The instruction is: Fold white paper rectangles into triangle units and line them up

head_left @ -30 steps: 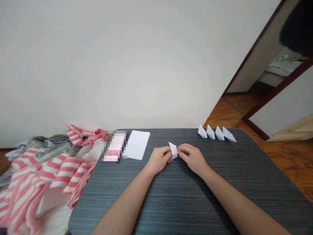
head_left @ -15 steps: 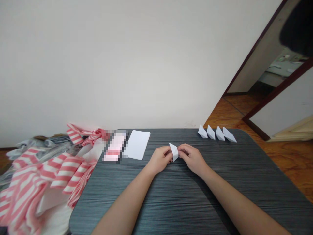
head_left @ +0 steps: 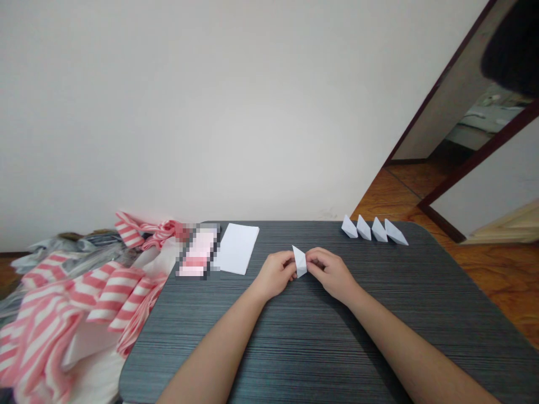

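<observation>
A small folded white paper piece (head_left: 300,262), pointed at its top, is held between my two hands just above the dark table (head_left: 295,348). My left hand (head_left: 275,273) pinches its left edge, with some fingertips hidden behind the paper. From the other side, my right hand (head_left: 332,272) grips the right edge between thumb and forefinger. Several similar folded white paper pieces (head_left: 362,227) stand in a row at the table's far right. To the left of my hands lies a stack of white paper sheets (head_left: 239,248).
A pixelated pink-and-white rectangular item (head_left: 197,251) lies left of the paper stack. Red-and-white striped cloth (head_left: 113,292) is heaped beyond the table's left edge. A pale wall (head_left: 252,112) rises behind the table; a doorway (head_left: 429,134) opens at the right.
The folded paper has turned very slightly between my fingers. Both hands keep their pinch in nearly the same spot.
</observation>
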Demonstrator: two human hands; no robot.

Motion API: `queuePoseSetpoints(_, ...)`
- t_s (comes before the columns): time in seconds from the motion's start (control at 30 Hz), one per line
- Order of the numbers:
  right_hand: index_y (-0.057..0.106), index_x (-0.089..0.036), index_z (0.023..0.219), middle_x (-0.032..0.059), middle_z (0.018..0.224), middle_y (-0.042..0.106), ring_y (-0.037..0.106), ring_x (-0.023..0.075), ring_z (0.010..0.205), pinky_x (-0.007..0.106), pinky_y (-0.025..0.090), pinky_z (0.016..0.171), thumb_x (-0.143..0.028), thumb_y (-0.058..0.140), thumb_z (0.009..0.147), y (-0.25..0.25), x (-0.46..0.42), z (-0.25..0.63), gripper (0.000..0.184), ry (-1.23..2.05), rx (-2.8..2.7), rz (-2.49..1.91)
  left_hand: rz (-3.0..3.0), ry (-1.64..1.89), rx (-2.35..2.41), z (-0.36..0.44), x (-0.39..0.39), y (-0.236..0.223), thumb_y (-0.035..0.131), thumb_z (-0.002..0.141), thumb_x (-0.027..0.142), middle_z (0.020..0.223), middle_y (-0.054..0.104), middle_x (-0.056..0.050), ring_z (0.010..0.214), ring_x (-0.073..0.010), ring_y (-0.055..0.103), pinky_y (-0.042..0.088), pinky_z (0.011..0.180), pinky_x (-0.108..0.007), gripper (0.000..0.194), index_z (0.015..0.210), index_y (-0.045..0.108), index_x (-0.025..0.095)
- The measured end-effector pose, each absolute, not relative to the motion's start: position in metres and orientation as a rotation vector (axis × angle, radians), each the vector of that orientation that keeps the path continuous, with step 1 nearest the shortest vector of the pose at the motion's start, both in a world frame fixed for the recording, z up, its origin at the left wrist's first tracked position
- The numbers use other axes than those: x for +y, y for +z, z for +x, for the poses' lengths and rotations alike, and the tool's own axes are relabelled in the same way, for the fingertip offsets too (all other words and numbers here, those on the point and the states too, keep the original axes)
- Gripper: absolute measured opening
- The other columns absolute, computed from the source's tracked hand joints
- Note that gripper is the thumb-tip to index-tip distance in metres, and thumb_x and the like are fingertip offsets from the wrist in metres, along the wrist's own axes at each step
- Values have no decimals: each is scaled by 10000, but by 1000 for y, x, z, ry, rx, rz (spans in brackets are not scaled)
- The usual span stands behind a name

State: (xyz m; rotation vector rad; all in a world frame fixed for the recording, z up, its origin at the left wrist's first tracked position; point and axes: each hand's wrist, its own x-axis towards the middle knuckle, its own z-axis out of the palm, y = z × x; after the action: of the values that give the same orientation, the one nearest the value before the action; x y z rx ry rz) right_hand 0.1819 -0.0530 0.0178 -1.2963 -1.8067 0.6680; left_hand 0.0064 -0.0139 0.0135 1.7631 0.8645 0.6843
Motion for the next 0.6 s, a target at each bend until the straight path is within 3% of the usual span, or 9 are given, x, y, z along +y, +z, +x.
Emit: queuePoseSetpoints(0.6,609,-193,808,38,861,596,549,146,712,250,429,606,-150,517,802,15,-53,182,101,723,-1809,-1291,1753,701,908,4,-14,19,441,802,214,621,571,10,555,-94,508,383,544,-194,195,856,619,156)
